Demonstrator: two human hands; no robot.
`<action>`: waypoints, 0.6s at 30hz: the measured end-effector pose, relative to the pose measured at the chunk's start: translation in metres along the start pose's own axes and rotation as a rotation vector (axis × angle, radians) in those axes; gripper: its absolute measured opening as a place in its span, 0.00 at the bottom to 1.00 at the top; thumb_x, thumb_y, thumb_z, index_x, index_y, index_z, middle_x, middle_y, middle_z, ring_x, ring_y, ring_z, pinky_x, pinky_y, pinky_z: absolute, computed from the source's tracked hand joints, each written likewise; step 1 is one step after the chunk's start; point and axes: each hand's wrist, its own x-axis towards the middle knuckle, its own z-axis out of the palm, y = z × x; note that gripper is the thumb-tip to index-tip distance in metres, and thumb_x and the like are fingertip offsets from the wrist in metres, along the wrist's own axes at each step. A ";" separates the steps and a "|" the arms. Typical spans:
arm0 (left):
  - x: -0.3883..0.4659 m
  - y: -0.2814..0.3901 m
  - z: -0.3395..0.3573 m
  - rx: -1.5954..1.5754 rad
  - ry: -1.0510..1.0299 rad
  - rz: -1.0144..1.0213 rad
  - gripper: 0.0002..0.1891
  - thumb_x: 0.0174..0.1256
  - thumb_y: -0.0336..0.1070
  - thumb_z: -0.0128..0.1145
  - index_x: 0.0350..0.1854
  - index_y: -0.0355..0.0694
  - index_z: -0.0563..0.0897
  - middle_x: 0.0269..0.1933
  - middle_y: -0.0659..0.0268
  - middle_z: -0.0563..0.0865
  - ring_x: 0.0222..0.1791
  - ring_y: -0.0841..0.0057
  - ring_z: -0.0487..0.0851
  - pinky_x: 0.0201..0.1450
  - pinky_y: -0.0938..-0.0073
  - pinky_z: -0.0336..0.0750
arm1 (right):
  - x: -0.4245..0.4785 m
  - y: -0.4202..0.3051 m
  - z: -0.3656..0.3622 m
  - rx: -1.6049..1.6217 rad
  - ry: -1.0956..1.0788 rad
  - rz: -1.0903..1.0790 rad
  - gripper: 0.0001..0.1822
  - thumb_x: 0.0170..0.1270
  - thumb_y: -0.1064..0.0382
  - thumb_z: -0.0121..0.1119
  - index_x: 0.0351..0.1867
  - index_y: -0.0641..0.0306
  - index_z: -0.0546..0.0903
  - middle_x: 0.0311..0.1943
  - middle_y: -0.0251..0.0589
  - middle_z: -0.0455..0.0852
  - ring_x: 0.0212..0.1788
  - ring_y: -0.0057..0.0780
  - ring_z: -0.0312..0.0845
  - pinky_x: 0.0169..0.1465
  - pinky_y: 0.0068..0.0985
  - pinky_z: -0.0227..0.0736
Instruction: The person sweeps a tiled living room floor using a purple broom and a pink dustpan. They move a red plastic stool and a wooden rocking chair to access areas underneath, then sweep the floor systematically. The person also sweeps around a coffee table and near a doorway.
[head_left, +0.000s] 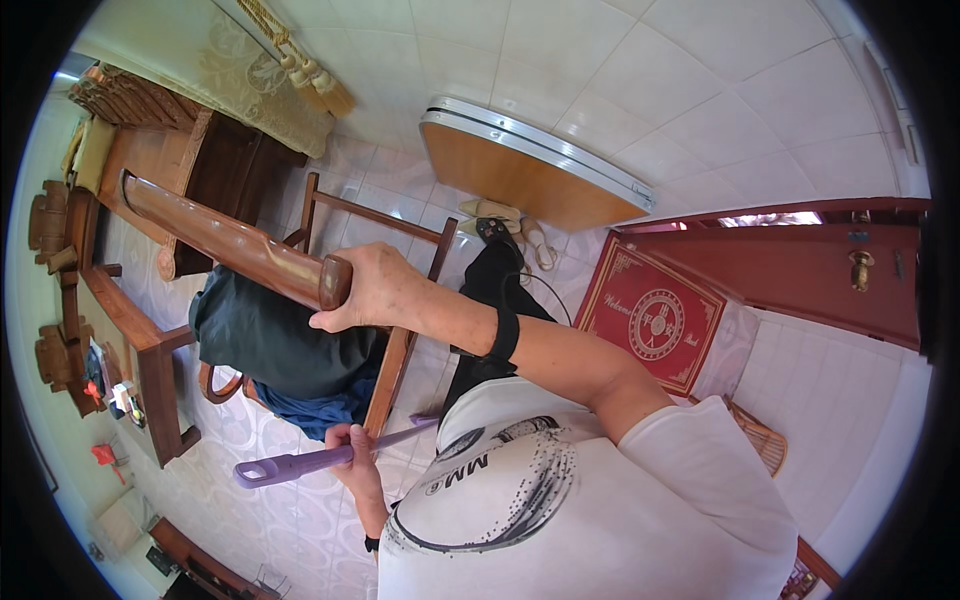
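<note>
My right hand (379, 289) grips the near end of a curved, varnished wooden chair rail (225, 232), thumb below and fingers over its far side. The rail runs away to the upper left. Beneath it, a dark green cloth (285, 330) and a blue cloth (319, 409) are draped over the chair, whose wooden frame (394, 375) shows beside them. Lower down, my left hand (356, 461) is closed around a purple pole (292, 469) with a hanging loop at its end. The pole slants behind my shirt, and its far end is hidden.
A folded table (525, 169) with metal edging leans against the tiled wall, shoes (499, 214) at its foot. A red doormat (652, 315) bearing writing lies by a red door (810, 262). Wooden table (142, 330) and carved bench (150, 154) stand left.
</note>
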 end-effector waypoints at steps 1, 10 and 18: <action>-0.001 0.000 0.001 -0.001 0.020 -0.003 0.08 0.65 0.34 0.55 0.30 0.38 0.72 0.22 0.71 0.74 0.21 0.86 0.70 0.26 0.85 0.64 | 0.000 0.000 -0.001 0.000 -0.007 0.007 0.26 0.33 0.48 0.73 0.27 0.68 0.80 0.21 0.50 0.81 0.27 0.44 0.79 0.37 0.30 0.73; -0.003 -0.003 0.006 -0.055 0.033 -0.029 0.09 0.66 0.35 0.56 0.30 0.38 0.72 0.23 0.70 0.75 0.22 0.86 0.70 0.27 0.85 0.65 | 0.012 0.016 -0.014 0.001 0.037 0.021 0.28 0.34 0.48 0.72 0.34 0.68 0.80 0.27 0.51 0.83 0.33 0.44 0.80 0.42 0.30 0.73; -0.003 -0.008 0.023 0.039 -0.033 -0.069 0.11 0.67 0.38 0.54 0.30 0.37 0.73 0.21 0.71 0.75 0.24 0.86 0.72 0.29 0.85 0.65 | 0.065 0.078 -0.089 0.110 -0.085 0.143 0.26 0.41 0.52 0.72 0.40 0.68 0.80 0.32 0.36 0.83 0.36 0.24 0.75 0.45 0.24 0.70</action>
